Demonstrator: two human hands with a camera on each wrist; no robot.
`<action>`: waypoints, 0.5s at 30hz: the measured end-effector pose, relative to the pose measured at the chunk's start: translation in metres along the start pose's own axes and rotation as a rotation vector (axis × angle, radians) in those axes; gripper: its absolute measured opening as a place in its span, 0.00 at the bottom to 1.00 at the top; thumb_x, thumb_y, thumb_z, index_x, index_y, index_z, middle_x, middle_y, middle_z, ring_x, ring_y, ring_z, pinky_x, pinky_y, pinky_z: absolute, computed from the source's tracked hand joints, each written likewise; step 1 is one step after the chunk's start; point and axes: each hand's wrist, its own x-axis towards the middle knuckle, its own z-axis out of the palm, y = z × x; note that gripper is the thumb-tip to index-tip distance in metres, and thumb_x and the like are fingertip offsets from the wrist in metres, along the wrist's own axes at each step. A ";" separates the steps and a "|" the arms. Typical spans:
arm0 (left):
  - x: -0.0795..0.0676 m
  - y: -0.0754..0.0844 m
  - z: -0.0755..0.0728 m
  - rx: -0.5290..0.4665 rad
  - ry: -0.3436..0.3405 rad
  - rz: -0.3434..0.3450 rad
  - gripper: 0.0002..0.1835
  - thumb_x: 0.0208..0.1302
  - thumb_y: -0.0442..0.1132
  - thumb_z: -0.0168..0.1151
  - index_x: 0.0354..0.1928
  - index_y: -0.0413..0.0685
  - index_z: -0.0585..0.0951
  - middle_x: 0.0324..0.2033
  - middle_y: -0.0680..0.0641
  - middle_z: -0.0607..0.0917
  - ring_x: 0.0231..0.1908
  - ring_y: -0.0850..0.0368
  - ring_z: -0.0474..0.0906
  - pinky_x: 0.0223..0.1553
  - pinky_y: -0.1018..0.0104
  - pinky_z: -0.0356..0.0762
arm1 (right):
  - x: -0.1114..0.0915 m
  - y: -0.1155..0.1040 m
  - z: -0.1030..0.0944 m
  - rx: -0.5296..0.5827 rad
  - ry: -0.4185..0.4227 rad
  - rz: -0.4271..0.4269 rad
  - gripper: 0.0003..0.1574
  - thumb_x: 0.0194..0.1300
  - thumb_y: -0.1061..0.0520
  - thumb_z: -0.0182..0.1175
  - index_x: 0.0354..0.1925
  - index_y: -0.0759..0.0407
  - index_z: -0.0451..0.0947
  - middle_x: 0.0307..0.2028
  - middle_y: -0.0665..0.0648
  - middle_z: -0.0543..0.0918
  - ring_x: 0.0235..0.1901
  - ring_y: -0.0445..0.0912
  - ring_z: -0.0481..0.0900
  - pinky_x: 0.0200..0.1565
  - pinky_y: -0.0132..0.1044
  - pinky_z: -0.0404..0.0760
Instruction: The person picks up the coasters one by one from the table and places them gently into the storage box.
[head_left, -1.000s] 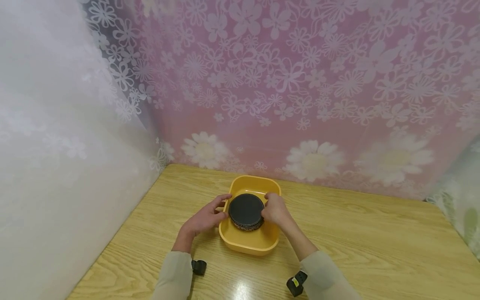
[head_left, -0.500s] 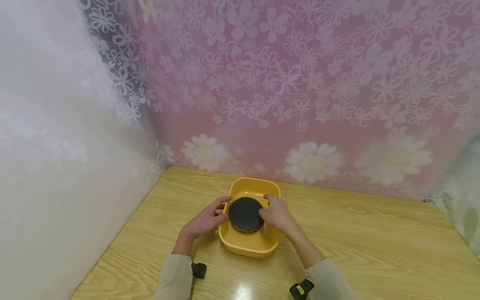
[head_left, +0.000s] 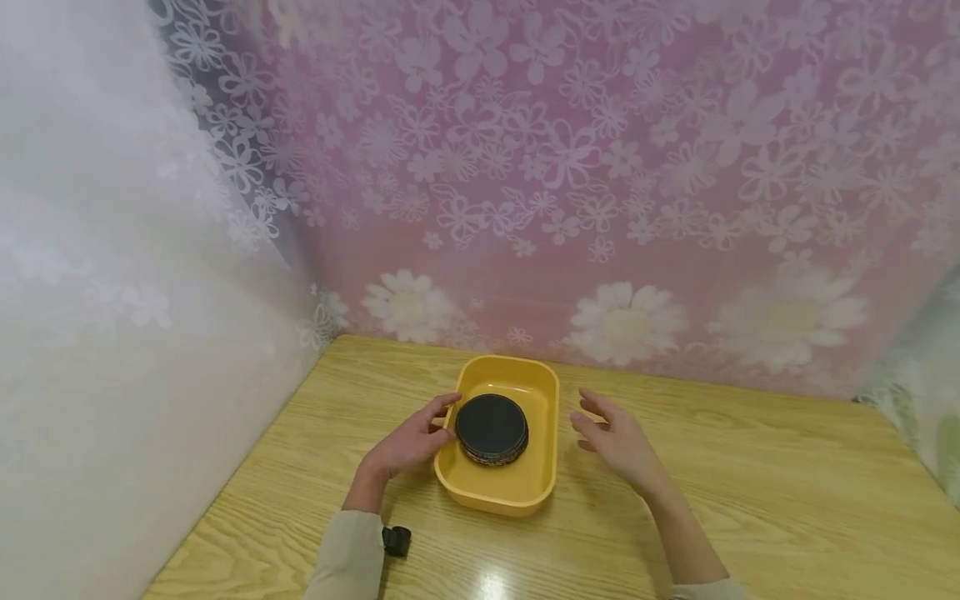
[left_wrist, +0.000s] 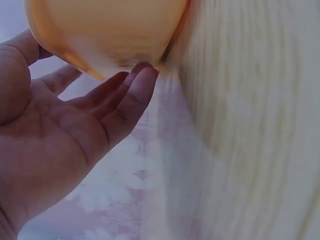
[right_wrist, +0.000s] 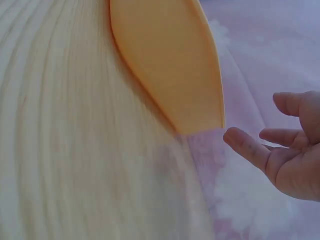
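A yellow plastic basin (head_left: 497, 498), rectangular with rounded corners, stands on the wooden table. Inside it, toward the left wall, lies a stack of round, flat pieces (head_left: 492, 427) with a plain black top and a patterned edge below. My left hand (head_left: 411, 438) holds the basin's left side, thumb and forefinger at the rim; in the left wrist view the other fingers (left_wrist: 142, 87) lie against the outer wall. My right hand (head_left: 617, 442) is in the air to the right of the basin, fingers loosely spread and nothing in them.
Wood-grain table (head_left: 750, 483) surface stretches to both sides of the basin. A pink flowered curtain (head_left: 600, 208) hangs behind the table's far edge, and a whitish sheet (head_left: 150, 333) borders the left. A black wrist camera (head_left: 397, 542) sits at the left cuff.
My right hand has let go of the black stack's edge and moved right, out of the basin. The left hand and the stack have stayed almost in place.
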 end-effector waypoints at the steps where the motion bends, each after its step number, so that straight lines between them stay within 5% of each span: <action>1: 0.000 0.000 0.000 0.001 -0.001 0.002 0.34 0.72 0.38 0.52 0.78 0.50 0.56 0.72 0.40 0.62 0.66 0.38 0.66 0.56 0.47 0.75 | -0.004 0.005 -0.005 0.000 0.013 0.002 0.42 0.76 0.45 0.52 0.77 0.62 0.52 0.72 0.73 0.58 0.64 0.67 0.69 0.53 0.49 0.80; 4: 0.002 0.005 0.001 0.027 0.011 0.008 0.35 0.73 0.39 0.53 0.78 0.48 0.54 0.75 0.41 0.58 0.68 0.35 0.63 0.60 0.45 0.71 | -0.017 0.016 -0.022 -0.049 0.041 -0.004 0.45 0.77 0.41 0.47 0.78 0.63 0.47 0.73 0.74 0.55 0.65 0.69 0.67 0.55 0.53 0.78; 9: 0.005 0.026 0.006 0.165 0.084 0.049 0.38 0.74 0.45 0.55 0.79 0.53 0.51 0.77 0.42 0.50 0.75 0.36 0.43 0.69 0.35 0.50 | -0.031 0.024 -0.048 -0.279 0.099 0.003 0.47 0.78 0.37 0.40 0.79 0.62 0.40 0.74 0.75 0.51 0.66 0.74 0.61 0.57 0.68 0.69; 15: 0.004 0.062 0.012 0.408 0.154 0.097 0.45 0.71 0.58 0.55 0.80 0.59 0.42 0.78 0.41 0.37 0.76 0.36 0.31 0.68 0.29 0.38 | -0.032 0.023 -0.061 -0.391 0.124 -0.071 0.46 0.79 0.41 0.40 0.78 0.65 0.35 0.74 0.78 0.36 0.70 0.80 0.36 0.58 0.80 0.45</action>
